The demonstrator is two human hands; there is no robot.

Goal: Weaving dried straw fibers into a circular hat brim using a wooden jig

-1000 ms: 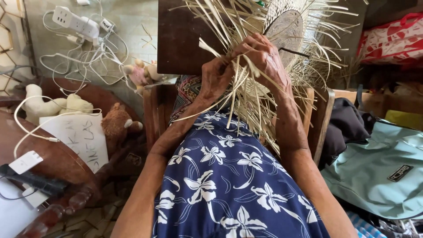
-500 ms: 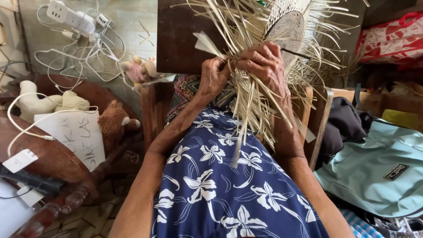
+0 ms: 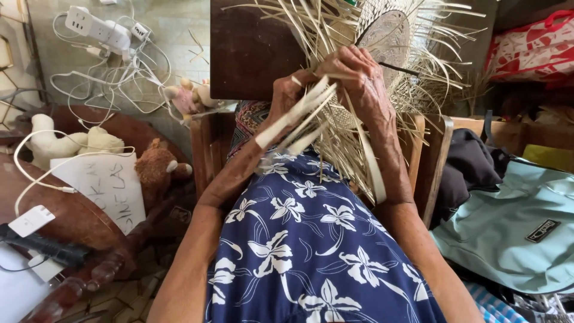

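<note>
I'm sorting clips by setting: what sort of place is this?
Probably a lived-in room of a home used for handcraft. The hands work a straw weaving over a lap, with stuffed toys, a power strip and bags around.

Left hand [image 3: 286,96] half hidden behind blurred straw strips [image 3: 299,116]; grip impossible to judge. Woven hat [image 3: 388,36] cut off by the top edge. Right hand [image 3: 359,78] fingertips buried in straw. Teal bag [image 3: 508,227] cut off at right.

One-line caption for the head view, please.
Left hand and right hand grip pale straw strips of a half-woven hat above a floral lap.
</note>
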